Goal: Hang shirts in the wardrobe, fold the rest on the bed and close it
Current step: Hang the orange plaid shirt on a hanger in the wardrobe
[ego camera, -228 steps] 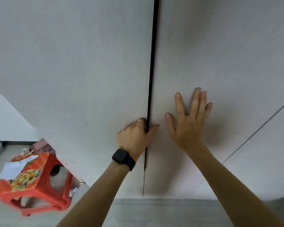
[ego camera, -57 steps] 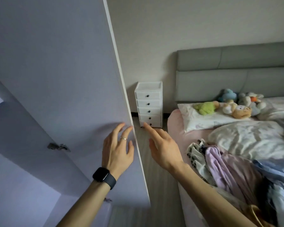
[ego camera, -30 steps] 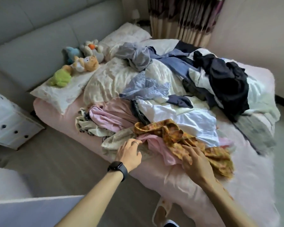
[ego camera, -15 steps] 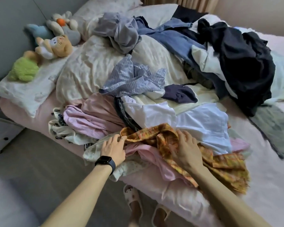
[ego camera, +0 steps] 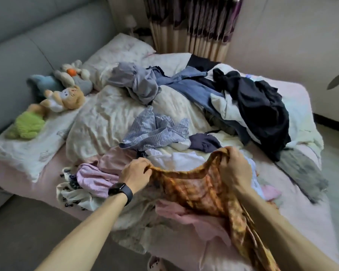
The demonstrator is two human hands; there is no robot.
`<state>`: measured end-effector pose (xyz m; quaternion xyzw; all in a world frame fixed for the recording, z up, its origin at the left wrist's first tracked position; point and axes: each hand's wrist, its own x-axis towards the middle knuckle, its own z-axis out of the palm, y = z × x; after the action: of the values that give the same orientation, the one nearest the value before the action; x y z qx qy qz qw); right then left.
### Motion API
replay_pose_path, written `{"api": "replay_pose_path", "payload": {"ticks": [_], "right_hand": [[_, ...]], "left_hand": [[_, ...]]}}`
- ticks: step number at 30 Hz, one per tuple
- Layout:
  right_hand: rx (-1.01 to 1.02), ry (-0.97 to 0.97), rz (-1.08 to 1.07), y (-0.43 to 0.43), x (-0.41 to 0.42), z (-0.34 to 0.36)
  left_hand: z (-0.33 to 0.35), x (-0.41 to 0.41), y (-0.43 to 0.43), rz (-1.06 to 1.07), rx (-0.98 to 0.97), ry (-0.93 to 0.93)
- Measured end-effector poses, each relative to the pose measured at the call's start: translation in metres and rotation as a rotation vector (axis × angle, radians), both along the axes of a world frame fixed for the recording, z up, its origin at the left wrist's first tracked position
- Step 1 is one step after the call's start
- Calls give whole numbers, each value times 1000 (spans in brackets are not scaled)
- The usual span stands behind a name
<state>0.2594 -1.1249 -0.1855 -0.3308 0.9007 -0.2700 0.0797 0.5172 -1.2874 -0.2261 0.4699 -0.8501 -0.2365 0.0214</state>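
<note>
Hands up at the near edge: left hand [ego camera: 137, 174] and right hand [ego camera: 235, 169] both pinch the orange plaid shirt [ego camera: 200, 192]; lift it clear, find shoulders before hanging.

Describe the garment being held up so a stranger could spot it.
Start at the bed heaped with clothes and look at its near edge. There the left hand and right hand hold up the plaid garment by its top edge. It is the only orange-and-yellow check among pink, white and blue pieces.
</note>
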Motion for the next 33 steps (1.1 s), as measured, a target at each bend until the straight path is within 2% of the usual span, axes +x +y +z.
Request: {"api": "replay_pose_path", "payload": {"ticks": [2, 6, 8, 12, 15, 20, 24, 27, 31, 33], "right_hand": [[-122, 13, -17, -15, -5, 56], [-294, 162, -32, -38, -16, 141], [-420, 210, -14, -43, -20, 184], [-553, 244, 45, -51, -28, 237], [-629, 256, 126, -56, -31, 267], [-617, 208, 289, -65, -23, 309], [-731, -7, 578, -76, 10, 340], [-736, -349, 746, -75, 56, 357], [-642, -807, 996, -60, 124, 370], [-543, -970, 1124, -47, 152, 372]], "left_hand": [[52, -16, -8, -2, -38, 94], [144, -45, -24, 129, -67, 280], [196, -53, -27, 172, -96, 433], [273, -58, -29, 216, -165, 647], [323, -49, -21, 275, -291, 713], [380, -20, 4, 424, -420, 760], [419, 13, 36, 569, -431, 860], [438, 43, 69, 694, -455, 806], [450, 82, 117, 822, -448, 710], [455, 98, 143, 874, -444, 703]]}}
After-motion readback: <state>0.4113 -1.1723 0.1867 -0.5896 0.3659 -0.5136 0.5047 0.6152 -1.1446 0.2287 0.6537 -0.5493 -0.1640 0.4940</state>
